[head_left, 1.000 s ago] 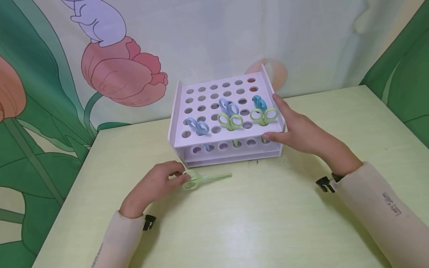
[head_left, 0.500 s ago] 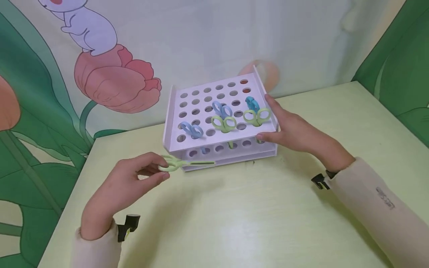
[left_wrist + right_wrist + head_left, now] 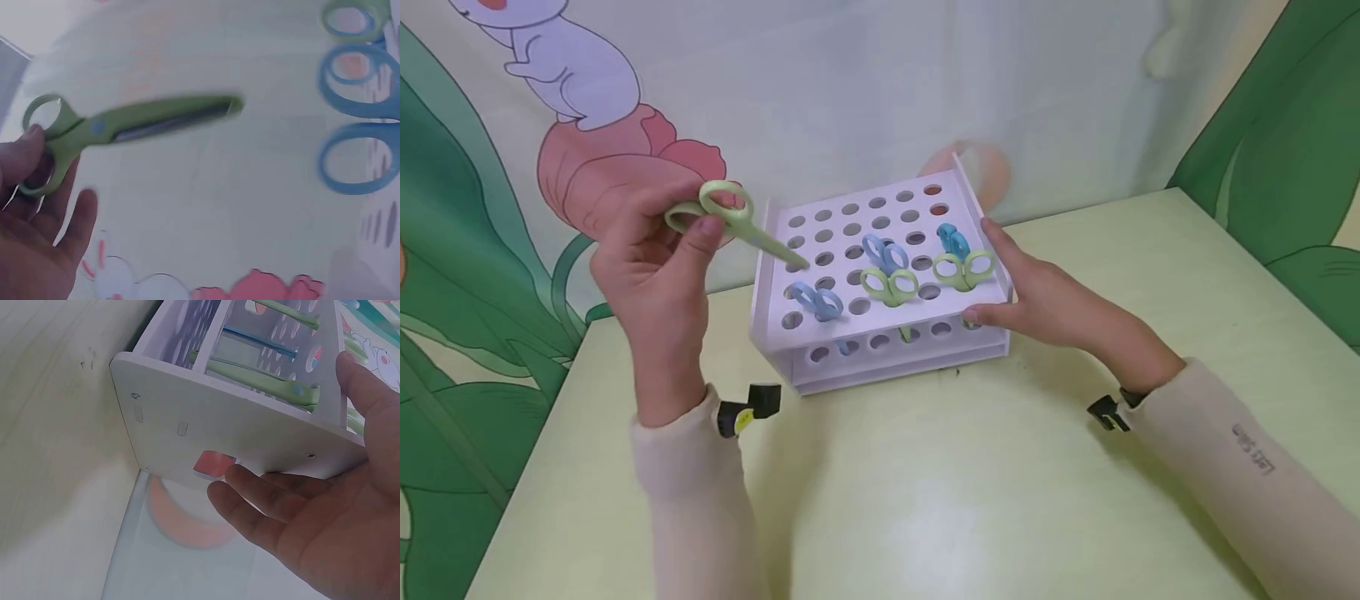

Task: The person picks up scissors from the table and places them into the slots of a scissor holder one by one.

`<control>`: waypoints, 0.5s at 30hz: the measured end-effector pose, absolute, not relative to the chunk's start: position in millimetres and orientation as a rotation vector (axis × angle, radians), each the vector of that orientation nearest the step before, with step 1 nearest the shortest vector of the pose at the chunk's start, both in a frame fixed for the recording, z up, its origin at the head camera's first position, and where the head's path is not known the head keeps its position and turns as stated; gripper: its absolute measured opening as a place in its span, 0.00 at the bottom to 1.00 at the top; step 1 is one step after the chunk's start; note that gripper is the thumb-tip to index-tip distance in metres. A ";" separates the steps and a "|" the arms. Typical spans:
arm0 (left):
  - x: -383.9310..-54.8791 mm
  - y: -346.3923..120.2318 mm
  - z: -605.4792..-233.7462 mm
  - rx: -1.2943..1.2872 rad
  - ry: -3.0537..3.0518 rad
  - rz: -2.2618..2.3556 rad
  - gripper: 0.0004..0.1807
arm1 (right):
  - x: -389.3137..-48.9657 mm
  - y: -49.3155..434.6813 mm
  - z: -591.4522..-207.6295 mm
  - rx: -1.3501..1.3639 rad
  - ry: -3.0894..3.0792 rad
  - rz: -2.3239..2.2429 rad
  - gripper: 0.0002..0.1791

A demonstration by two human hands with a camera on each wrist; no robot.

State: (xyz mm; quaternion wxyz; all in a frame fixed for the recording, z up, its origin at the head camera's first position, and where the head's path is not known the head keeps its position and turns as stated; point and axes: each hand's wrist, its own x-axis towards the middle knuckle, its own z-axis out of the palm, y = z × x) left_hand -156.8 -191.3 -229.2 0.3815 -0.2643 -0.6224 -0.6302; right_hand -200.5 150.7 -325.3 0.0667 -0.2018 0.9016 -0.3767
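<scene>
My left hand (image 3: 655, 279) is raised at the rack's left and pinches light-green scissors (image 3: 747, 232) by the finger loops. Their blades point right and slightly down, over the left part of the white perforated rack (image 3: 839, 268). In the left wrist view, these green scissors (image 3: 94, 128) look blurred and stand apart from blue-handled scissors (image 3: 340, 106). My right hand (image 3: 1060, 300) holds the rack's right front corner. Its thumb lies on the top shelf's front edge; in the right wrist view its fingers (image 3: 256, 494) lie along the outer side panel (image 3: 187, 419).
Several scissors stand handles-up in the rack's holes: blue (image 3: 827, 312), light-blue (image 3: 889, 260), green (image 3: 891, 293), teal (image 3: 953, 242) and another green pair (image 3: 964, 275). The rack stands on a pale-green table (image 3: 910, 467), before a printed curtain (image 3: 820, 92).
My left hand has lifted the green scissors from the table in front of the rack, up and leftward to above the rack's left side. My right hand keeps its hold on the rack.
</scene>
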 end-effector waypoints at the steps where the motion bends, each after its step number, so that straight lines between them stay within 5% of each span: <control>1: -164.9 -189.9 -232.5 -0.645 -1.593 -1.577 0.11 | -199.8 148.9 -326.2 -0.613 2.713 -1.139 0.64; 15: -211.0 -200.2 -276.5 -0.460 -1.934 -1.551 0.10 | -199.1 150.7 -320.9 -0.623 2.693 -1.130 0.62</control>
